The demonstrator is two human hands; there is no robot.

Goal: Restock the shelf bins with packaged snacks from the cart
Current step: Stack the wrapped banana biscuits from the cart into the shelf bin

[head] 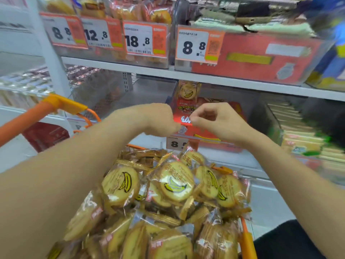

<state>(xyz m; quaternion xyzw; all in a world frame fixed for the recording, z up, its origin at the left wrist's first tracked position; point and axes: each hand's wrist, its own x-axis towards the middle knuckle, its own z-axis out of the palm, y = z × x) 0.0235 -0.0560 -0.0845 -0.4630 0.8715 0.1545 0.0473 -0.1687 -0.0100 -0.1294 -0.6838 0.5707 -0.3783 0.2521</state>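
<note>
Several clear packets of round banana-print biscuits [175, 184] are heaped in the orange cart [247, 240] below me. One such packet [187, 91] stands upright in the middle shelf's clear bin [149, 90], above a red carton [231, 113]; neither hand touches it. My left hand [158, 118] is curled into a fist in front of that bin, with nothing visible in it. Just beside it, my right hand [211, 116] hovers with loosely curled fingers, empty, over the red carton.
The upper shelf [205, 76] carries bins with price tags 8.8, 12.8, 18.8 and 8.8. An 8.8 tag [175, 143] hangs under the red carton. Stacked pale packets [298, 139] fill the bin to the right. The cart's orange handle [56, 103] rises at left.
</note>
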